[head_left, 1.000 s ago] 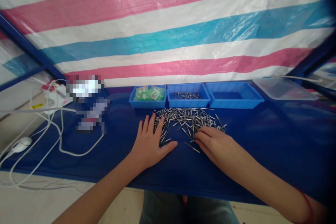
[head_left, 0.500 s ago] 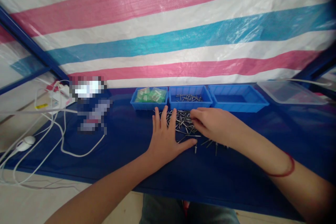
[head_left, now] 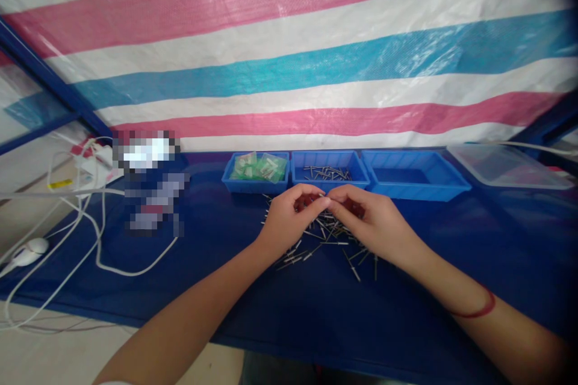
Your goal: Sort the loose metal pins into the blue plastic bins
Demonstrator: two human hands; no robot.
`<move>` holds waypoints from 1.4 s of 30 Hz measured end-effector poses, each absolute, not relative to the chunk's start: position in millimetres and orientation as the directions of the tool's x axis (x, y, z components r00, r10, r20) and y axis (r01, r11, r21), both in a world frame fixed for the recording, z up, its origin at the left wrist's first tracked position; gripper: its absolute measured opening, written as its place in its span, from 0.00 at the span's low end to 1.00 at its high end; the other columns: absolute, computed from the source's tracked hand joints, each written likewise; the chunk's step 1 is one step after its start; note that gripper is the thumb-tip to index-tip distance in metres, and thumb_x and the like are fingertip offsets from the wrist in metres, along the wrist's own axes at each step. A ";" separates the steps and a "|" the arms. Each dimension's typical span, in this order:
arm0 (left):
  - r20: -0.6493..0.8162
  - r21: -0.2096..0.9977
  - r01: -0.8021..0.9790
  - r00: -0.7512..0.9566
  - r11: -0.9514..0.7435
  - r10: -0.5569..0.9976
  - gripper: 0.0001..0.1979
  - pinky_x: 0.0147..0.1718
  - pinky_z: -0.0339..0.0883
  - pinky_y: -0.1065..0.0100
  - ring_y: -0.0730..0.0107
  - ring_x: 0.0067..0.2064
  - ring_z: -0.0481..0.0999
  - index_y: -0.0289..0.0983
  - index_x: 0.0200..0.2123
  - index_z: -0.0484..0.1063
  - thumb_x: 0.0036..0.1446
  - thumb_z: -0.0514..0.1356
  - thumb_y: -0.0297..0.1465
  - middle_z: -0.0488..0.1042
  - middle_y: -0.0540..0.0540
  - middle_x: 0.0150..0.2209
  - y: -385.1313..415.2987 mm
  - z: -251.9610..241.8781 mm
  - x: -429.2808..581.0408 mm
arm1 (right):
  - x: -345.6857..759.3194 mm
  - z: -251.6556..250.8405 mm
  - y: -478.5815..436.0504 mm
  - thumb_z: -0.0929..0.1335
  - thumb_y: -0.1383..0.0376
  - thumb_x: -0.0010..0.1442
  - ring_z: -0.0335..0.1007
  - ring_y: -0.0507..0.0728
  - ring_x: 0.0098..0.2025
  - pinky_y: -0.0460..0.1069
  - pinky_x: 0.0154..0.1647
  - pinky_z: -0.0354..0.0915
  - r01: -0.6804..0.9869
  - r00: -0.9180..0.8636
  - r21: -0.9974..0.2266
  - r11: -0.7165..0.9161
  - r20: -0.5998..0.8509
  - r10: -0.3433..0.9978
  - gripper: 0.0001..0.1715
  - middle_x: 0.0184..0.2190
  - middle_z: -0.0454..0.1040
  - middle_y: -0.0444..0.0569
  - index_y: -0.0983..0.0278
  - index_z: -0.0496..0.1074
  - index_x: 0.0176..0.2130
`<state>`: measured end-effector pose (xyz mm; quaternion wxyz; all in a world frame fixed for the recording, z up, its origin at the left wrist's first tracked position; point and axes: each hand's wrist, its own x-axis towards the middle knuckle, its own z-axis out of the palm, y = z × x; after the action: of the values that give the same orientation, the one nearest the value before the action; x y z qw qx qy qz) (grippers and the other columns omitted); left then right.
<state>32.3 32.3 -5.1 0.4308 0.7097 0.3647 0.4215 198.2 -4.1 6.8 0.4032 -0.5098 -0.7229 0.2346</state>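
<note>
**Obs. A:** You are holding both hands just in front of the middle bin [head_left: 329, 169], over the pile of metal pins [head_left: 332, 234] lying loose on the blue mat [head_left: 217, 240]. Your left hand [head_left: 286, 219] and right hand [head_left: 377, 222] are curling inward, with the fingertips [head_left: 316, 198] pressing together tip to tip. I am not making out whether a pin is sitting in that pinch.

**Obs. B:** Agreed. Risk one: you are crowding many fingertips onto one small spot. If something thin and smooth is in there, a slip is likely dropping it back into the pile, where it is looking like every other pin.

**Obs. A:** Risk two: your wrists are hanging low over the pile. A few stray pins [head_left: 354, 271] are lying farther from the middle bin than the rest, toward your side of the mat. A dragging forearm could be sweeping them off the edge.

**Obs. B:** Risk three: the bin of green packets [head_left: 257, 166] is sitting just left of the middle bin, and a third blue bin [head_left: 413, 171] is sitting just right of it. All the walls are looking low, so anything you are flicking forward could be landing in the wrong one.

**Obs. A:** Minor: the pins are looking thin, so pressing hard on an end may be pricking a finger.
</note>
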 end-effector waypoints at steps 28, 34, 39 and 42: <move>0.380 0.738 0.465 0.311 -0.488 0.871 0.11 0.44 0.65 0.65 0.66 0.43 0.72 0.37 0.45 0.74 0.62 0.54 0.31 0.73 0.44 0.42 43.1 4.1 13.0 | 207.1 34.8 34.4 0.65 0.58 0.61 0.72 0.56 0.32 0.50 0.33 0.64 0.729 -0.003 -0.557 0.398 0.578 0.816 0.11 0.32 0.77 0.48 0.61 0.72 0.36; 0.375 0.683 0.505 0.377 -0.527 0.847 0.09 0.47 0.64 0.62 0.64 0.45 0.71 0.38 0.41 0.75 0.60 0.56 0.28 0.72 0.44 0.42 44.5 6.0 8.7 | 211.7 31.0 45.0 0.64 0.57 0.62 0.72 0.61 0.39 0.57 0.42 0.60 0.917 -0.152 -0.233 0.324 0.549 0.822 0.17 0.33 0.78 0.52 0.65 0.71 0.44; 0.366 0.691 0.491 0.396 -0.531 0.842 0.09 0.47 0.64 0.62 0.65 0.44 0.71 0.38 0.40 0.75 0.59 0.56 0.25 0.72 0.45 0.42 39.2 8.7 11.9 | 210.0 19.4 19.4 0.61 0.67 0.62 0.69 0.57 0.36 0.52 0.39 0.61 0.787 -0.441 -0.238 0.569 0.427 0.790 0.11 0.31 0.75 0.50 0.64 0.73 0.36; 0.361 0.687 0.498 0.399 -0.530 0.843 0.10 0.46 0.65 0.63 0.65 0.44 0.71 0.38 0.40 0.75 0.59 0.56 0.25 0.72 0.45 0.42 38.1 10.0 12.4 | 208.6 7.8 19.3 0.62 0.71 0.59 0.67 0.57 0.38 0.52 0.40 0.61 0.736 -0.580 -0.189 0.650 0.317 0.750 0.11 0.32 0.74 0.51 0.65 0.74 0.34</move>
<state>12.4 38.1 10.0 0.2441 0.8000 0.4189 0.3534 208.6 19.3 7.8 0.1868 -0.4182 -0.8887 0.0186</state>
